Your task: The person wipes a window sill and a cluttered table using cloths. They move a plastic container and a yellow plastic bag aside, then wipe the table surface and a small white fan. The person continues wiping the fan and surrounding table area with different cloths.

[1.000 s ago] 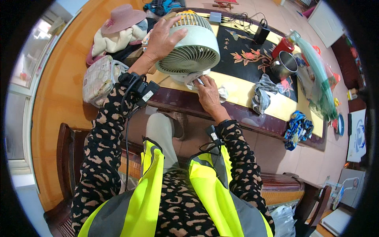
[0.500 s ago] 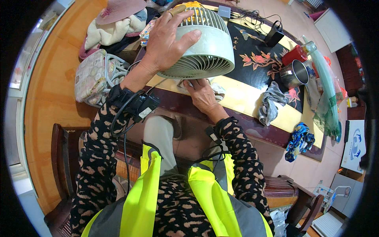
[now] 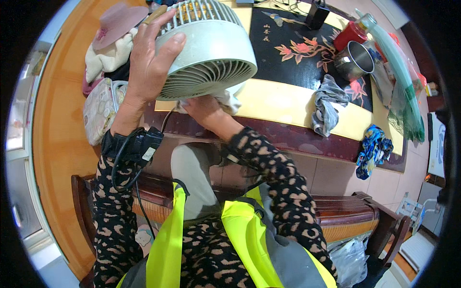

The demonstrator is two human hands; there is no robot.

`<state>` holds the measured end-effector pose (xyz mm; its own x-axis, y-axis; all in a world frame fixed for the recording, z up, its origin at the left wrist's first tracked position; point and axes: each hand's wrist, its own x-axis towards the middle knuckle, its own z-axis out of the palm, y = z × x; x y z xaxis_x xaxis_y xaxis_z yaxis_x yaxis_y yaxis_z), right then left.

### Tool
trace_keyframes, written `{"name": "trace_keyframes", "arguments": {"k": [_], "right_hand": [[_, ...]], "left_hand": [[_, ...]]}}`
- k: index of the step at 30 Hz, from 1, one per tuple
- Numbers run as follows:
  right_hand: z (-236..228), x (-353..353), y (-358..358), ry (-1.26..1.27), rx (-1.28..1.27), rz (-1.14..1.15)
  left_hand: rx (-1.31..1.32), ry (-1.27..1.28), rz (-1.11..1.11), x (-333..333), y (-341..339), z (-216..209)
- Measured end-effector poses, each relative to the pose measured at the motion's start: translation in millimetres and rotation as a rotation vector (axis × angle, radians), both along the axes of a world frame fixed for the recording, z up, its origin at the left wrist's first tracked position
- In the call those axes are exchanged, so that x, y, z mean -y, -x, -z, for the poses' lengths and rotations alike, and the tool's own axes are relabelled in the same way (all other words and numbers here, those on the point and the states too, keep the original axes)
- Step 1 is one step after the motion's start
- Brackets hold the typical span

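A pale grey-green desk fan [image 3: 209, 50] with a round slatted head is raised and tilted over the near left part of the table. My left hand [image 3: 151, 62] grips the left side of the fan's head, thumb against the housing and fingers near the upper grille. Beneath the head, my right hand [image 3: 204, 108] reaches in beside a whitish cloth [image 3: 225, 102]. The fan hides its fingers, so I cannot make out whether they hold the cloth or the fan's lower part.
On the table [image 3: 283, 98] lie a grey cloth [image 3: 329, 105] and a blue patterned cloth [image 3: 372, 151]. A metal cup [image 3: 354, 61], a red jar [image 3: 350, 34] and green netting [image 3: 410, 110] stand at the right. A quilted bag [image 3: 100, 113] and pink hat [image 3: 117, 25] are left.
The fan and both hands have shifted left in the view. My right hand has gone further under the fan, and its fingers, visible before, are now hidden.
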<state>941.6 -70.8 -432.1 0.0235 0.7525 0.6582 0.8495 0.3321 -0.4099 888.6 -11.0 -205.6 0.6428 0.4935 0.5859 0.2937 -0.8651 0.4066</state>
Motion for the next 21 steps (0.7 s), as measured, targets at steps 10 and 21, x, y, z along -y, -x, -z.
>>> {"name": "trace_keyframes", "arguments": {"k": [10, 21], "right_hand": [[-15, 107, -143, 0.313, -0.487, 0.267], [-6, -23, -150, 0.24, -0.581, 0.224]], "left_hand": [[-0.012, 0.059, -0.015, 2, -2, -3], [0.033, 0.183, 0.011, 3, -4, -1]]}}
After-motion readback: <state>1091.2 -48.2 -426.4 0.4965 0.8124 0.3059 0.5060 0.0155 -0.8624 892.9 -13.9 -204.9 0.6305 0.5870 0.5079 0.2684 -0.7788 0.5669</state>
